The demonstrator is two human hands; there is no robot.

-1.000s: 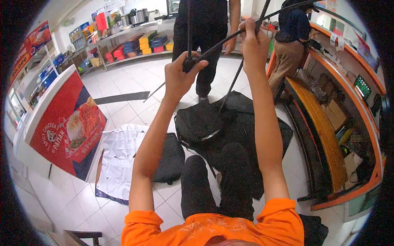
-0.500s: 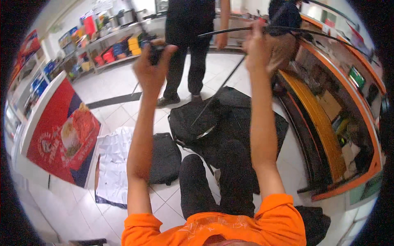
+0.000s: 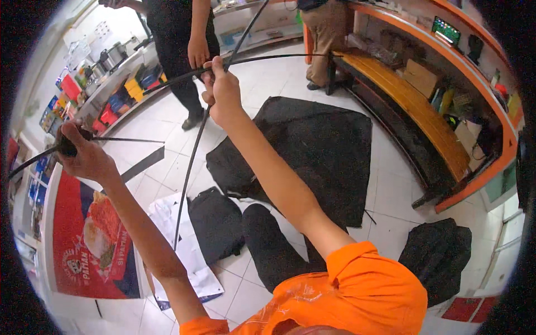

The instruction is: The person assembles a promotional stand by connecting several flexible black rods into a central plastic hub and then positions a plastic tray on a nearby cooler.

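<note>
- A red-and-navy banner (image 3: 92,245) at left carries white lettering and a picture of food.
- Yellow bins (image 3: 133,88) and red bins (image 3: 106,115) stand on a shelf; their contents are too small to tell.
- A cardboard box (image 3: 420,78) sits inside the orange-edged counter (image 3: 505,167).
- The left hand (image 3: 89,159) is closed round a dark joint on a black rod (image 3: 30,163), above the banner.
- The right hand (image 3: 223,95) clamps a straight pole (image 3: 247,34) and a curved pole (image 3: 268,56) where they cross.
</note>
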